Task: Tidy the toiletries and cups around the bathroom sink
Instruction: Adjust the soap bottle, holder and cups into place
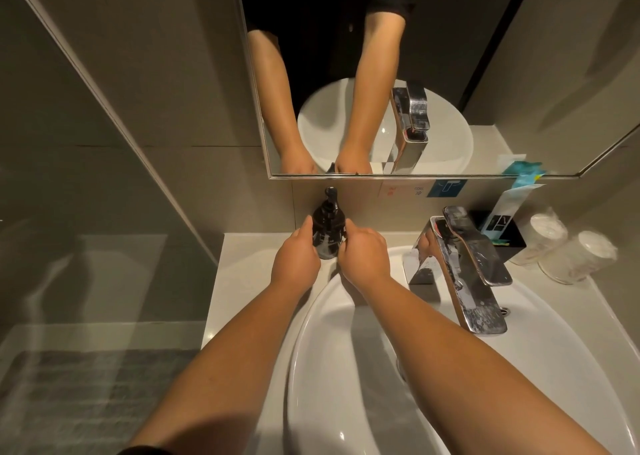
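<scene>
A dark pump bottle point(328, 226) stands upright on the white counter point(242, 264) at the back left corner, close to the wall. My left hand point(296, 259) wraps its left side and my right hand point(363, 254) its right side, both touching it. Two upturned clear plastic cups point(540, 236) point(581, 257) lie wrapped at the back right. A black tray point(509, 236) holds sachets and a blue-white toothbrush packet point(509, 209).
The white oval basin point(519, 368) fills the lower right. A chrome faucet point(467, 267) rises behind it. A mirror point(450, 74) hangs above, reflecting my arms. A glass partition point(104, 177) and a grey floor mat point(86, 402) are to the left.
</scene>
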